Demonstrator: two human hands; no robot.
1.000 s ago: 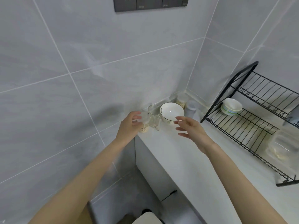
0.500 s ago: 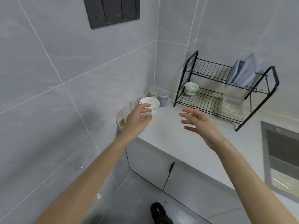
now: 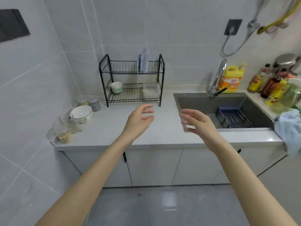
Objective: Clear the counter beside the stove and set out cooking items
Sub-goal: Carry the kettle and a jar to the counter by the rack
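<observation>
Both hands hover above the white counter (image 3: 114, 128) with relaxed fingers and hold nothing. My left hand (image 3: 139, 119) is over the counter's middle, my right hand (image 3: 196, 120) over the sink's left edge. Far left on the counter stand a white bowl (image 3: 81, 112), clear glass jars (image 3: 71, 123), one with pale food in it (image 3: 65, 136), and a grey jar (image 3: 95, 104). Bottles of sauce and oil (image 3: 270, 84) crowd the counter right of the sink.
A black two-tier dish rack (image 3: 132, 82) holds a small bowl (image 3: 116, 87), a clear box (image 3: 150, 90) and boards. The dark sink (image 3: 224, 110) holds a wire basket (image 3: 232, 118); a yellow detergent jug (image 3: 232, 79) stands behind the tap. A blue cloth (image 3: 290, 128) lies right.
My left hand let go of the glass jar by the wall and drew back to the right. The view swung right, bringing the sink and bottles into sight.
</observation>
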